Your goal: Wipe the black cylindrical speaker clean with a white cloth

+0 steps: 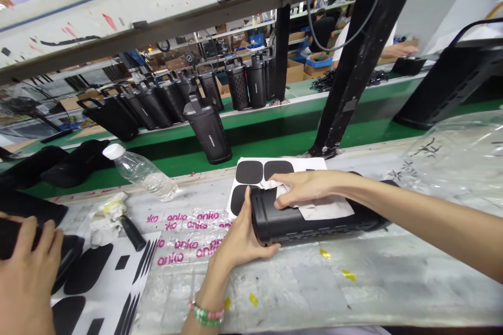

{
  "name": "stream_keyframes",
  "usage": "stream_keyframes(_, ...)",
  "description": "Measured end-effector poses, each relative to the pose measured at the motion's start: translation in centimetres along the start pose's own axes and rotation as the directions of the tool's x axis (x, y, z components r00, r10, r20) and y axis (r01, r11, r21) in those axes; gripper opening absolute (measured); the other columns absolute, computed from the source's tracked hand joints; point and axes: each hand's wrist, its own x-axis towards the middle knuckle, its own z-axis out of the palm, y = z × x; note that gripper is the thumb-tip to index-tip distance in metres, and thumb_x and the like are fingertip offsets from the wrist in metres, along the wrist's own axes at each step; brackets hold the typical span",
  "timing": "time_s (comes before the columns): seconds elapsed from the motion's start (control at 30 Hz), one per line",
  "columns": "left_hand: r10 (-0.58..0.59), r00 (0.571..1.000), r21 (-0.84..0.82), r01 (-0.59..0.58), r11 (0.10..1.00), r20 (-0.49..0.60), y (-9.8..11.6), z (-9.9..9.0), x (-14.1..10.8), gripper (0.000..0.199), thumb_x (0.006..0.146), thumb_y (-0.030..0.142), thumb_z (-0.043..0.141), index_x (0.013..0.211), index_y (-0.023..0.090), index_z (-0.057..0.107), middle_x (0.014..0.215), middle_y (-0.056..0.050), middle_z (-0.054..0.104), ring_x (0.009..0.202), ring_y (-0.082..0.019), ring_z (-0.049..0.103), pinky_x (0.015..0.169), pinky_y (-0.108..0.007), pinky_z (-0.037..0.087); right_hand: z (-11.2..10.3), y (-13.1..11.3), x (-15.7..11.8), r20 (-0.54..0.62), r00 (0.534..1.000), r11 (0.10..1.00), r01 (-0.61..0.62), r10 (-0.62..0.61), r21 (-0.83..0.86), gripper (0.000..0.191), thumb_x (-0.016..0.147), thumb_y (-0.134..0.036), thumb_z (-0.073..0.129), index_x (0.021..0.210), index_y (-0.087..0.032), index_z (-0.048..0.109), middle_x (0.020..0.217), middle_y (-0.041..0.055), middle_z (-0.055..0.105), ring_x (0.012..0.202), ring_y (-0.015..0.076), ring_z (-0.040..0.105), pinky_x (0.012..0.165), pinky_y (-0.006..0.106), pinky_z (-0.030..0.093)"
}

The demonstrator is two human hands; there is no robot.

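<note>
A black cylindrical device with slotted sides lies on its side on the bench. My left hand, with a beaded bracelet at the wrist, grips its left end, fingers and thumb around the rim. On the upper surface, my right hand presses a white cloth, partly hidden by the fingers. Behind the device, partly covered, is a white sheet with black rounded pads.
A co-worker's hand holds a dark item at left. Near it are pad sheets, a black-handled tool and a plastic bottle. Black cylinders stand on the green conveyor. A dark post and plastic bag are at right.
</note>
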Motion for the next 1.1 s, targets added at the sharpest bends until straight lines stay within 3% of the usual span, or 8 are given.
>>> stream_keyframes(0.1,0.0,1.0,0.01,0.0,1.0,0.002,-0.04,-0.03,-0.05,0.134,0.067,0.036,0.084,0.154,0.03,-0.017,0.162,-0.011,0.024,0.147,-0.033,0.03,0.119,-0.052,0.03,0.05,-0.05,-0.12,-0.009,1.0,1.0,-0.002,0.002,-0.011,0.089,0.072,-0.041,0.063,0.151,-0.01,0.039,0.146,0.013,0.049,0.128,0.0309,0.052,0.106,0.037,0.044)
stream_keyframes(0.3,-0.035,0.999,-0.001,0.035,0.999,0.013,0.09,-0.05,-0.14,0.133,0.067,0.035,0.084,0.155,0.03,-0.016,0.162,-0.012,0.022,0.144,-0.034,0.034,0.116,-0.05,0.036,0.04,0.12,0.0,-0.022,0.999,0.999,0.028,-0.028,-0.016,0.089,0.069,-0.04,0.064,0.149,-0.009,0.041,0.142,0.0136,0.053,0.123,0.0313,0.056,0.1,0.037,0.048)
stream_keyframes(0.5,-0.027,1.0,0.003,0.027,1.0,0.009,0.18,-0.05,-0.06,0.134,0.067,0.035,0.085,0.154,0.03,-0.016,0.163,-0.011,0.02,0.147,-0.034,0.03,0.118,-0.051,0.033,-0.06,0.11,0.12,0.014,0.999,0.999,0.043,-0.043,-0.028,0.084,0.069,-0.041,0.062,0.146,-0.012,0.045,0.137,0.0103,0.058,0.118,0.0286,0.059,0.095,0.032,0.05)
stream_keyframes(0.8,-0.026,1.0,0.024,0.026,0.999,0.015,0.14,-0.09,-0.07,0.133,0.068,0.035,0.084,0.154,0.029,-0.017,0.162,-0.014,0.021,0.147,-0.035,0.03,0.118,-0.052,0.032,0.02,0.11,0.03,0.01,0.999,0.999,0.036,-0.036,-0.023,0.092,0.07,-0.042,0.062,0.151,-0.008,0.037,0.147,0.0139,0.047,0.128,0.0311,0.051,0.104,0.036,0.045)
stream_keyframes(1.1,-0.014,1.0,0.035,0.014,0.999,0.013,0.01,-0.02,-0.06,0.133,0.068,0.036,0.083,0.154,0.03,-0.018,0.163,-0.012,0.02,0.147,-0.034,0.029,0.119,-0.051,0.031,-0.03,0.09,0.13,0.016,0.999,0.999,0.036,-0.035,-0.012,0.091,0.068,-0.041,0.063,0.15,-0.007,0.039,0.144,0.0139,0.051,0.125,0.0312,0.053,0.101,0.035,0.047)
